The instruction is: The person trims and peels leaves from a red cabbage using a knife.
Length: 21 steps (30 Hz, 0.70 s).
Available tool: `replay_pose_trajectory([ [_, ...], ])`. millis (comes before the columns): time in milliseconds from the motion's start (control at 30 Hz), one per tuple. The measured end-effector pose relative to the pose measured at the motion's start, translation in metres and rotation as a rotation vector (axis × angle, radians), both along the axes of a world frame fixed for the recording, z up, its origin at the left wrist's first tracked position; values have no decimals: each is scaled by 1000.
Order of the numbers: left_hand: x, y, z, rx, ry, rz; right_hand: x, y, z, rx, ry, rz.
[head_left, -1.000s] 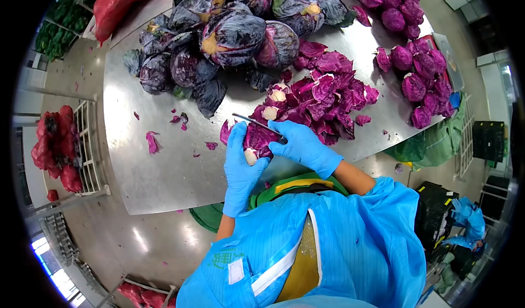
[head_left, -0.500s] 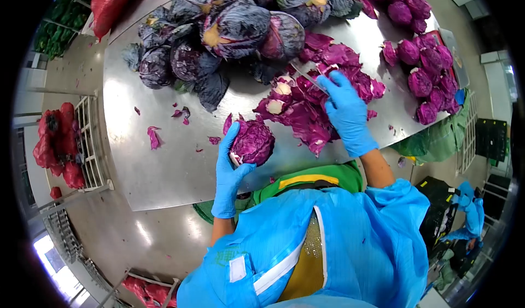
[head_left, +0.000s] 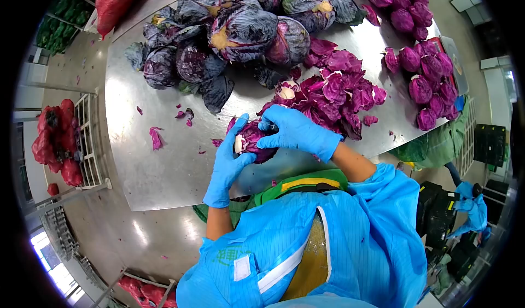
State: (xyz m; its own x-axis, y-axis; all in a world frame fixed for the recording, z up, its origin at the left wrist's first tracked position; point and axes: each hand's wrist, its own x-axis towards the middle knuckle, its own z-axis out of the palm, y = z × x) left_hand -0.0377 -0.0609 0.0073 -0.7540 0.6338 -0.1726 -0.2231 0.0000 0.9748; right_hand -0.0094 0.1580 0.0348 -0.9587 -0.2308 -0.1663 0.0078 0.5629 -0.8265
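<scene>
from my remote seat i am seeing the left hand [head_left: 228, 157] wrapping the left side of the red cabbage [head_left: 252, 145], its pale stem end facing the crook of that thumb, while the right hand [head_left: 298, 132] is curling over the opposite side, and i cannot tell what its fingers are pinching. the roundish head is sitting between both hands above the metal table [head_left: 164, 179], loose purple leaves [head_left: 344, 95] are lying just beyond, and red sacks [head_left: 65, 137] are resting leftward.
</scene>
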Motion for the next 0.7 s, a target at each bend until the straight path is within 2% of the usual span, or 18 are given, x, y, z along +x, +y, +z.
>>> replay_pose_trajectory([
  [67, -2, 2, 2, -26, 1, -11, -8, 6, 5, 74, -46, 76],
  [133, -2, 6, 5, -43, -65, -8, -5, 2, 4, 241, 158, 124],
  [233, -5, 6, -3, -96, 104, -19, -5, 0, -2, 477, 441, 299],
  [267, -2, 9, -2, -211, 178, 4, -6, 0, -4, 552, 531, 375],
  [367, 2, 8, 6, -242, 183, 1, -4, -3, -3, 684, 519, 424],
  [400, 1, 5, 1, -239, 214, -16, -5, 0, -2, 574, 621, 415],
  [500, 6, -6, -3, -212, 192, -83, -13, 24, 1, 527, 717, 218],
  [567, 12, -15, 2, -54, -11, -29, -19, 54, -5, 779, 647, -133],
  [633, 16, -21, 3, 99, -193, 29, -21, 78, -5, 510, 638, -520],
  [667, 16, -21, -2, 130, -152, 44, -12, 81, -4, 448, 560, -536],
  [700, 17, -19, -4, 132, -126, 74, -5, 74, -7, 307, 476, -443],
])
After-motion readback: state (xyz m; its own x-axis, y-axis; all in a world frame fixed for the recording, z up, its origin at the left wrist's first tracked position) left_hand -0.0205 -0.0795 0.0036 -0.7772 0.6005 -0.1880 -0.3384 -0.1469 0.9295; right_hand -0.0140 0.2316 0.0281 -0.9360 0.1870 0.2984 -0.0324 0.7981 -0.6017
